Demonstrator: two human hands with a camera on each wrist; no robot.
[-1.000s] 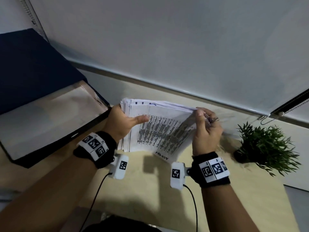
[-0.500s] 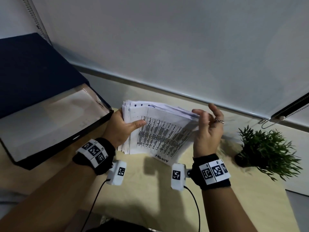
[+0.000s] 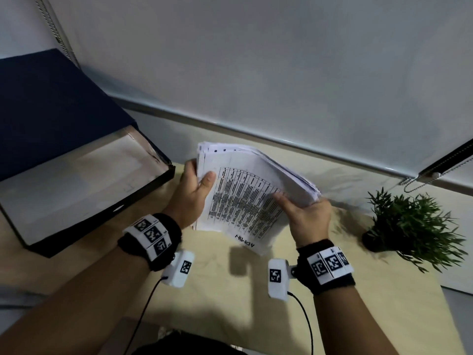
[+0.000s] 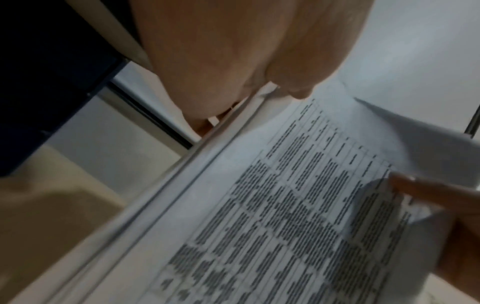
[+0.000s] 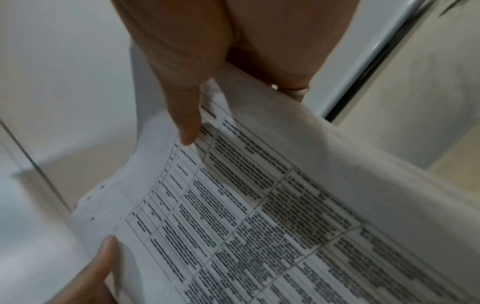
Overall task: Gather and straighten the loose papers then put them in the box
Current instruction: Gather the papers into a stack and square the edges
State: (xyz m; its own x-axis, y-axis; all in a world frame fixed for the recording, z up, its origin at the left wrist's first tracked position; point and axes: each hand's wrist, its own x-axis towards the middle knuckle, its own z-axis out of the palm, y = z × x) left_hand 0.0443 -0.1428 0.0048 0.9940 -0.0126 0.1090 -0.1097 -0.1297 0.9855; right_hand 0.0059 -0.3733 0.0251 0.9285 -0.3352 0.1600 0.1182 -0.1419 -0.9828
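A thick stack of printed papers (image 3: 245,196) hangs above the tan table, tilted, with a table of dark text on the top sheet. My left hand (image 3: 194,193) grips its left edge, thumb on top and fingers behind. My right hand (image 3: 304,213) holds the right edge, thumb on the top sheet and fingers under the stack. The sheets fan unevenly along the right side. The wrist views show the same papers (image 4: 285,216) (image 5: 259,216) close up under each thumb. The open dark box (image 3: 153,193) with a pale inside lies to the left.
A small green potted plant (image 3: 409,224) stands at the right on the tan table (image 3: 230,303). The box's dark blue lid (image 3: 51,111) leans up at the back left. A white wall and a blind with a bead cord (image 3: 414,183) lie behind.
My right hand has dropped from the stack's upper right corner to its lower right edge and closed on it. The stack has tilted and risen a little.
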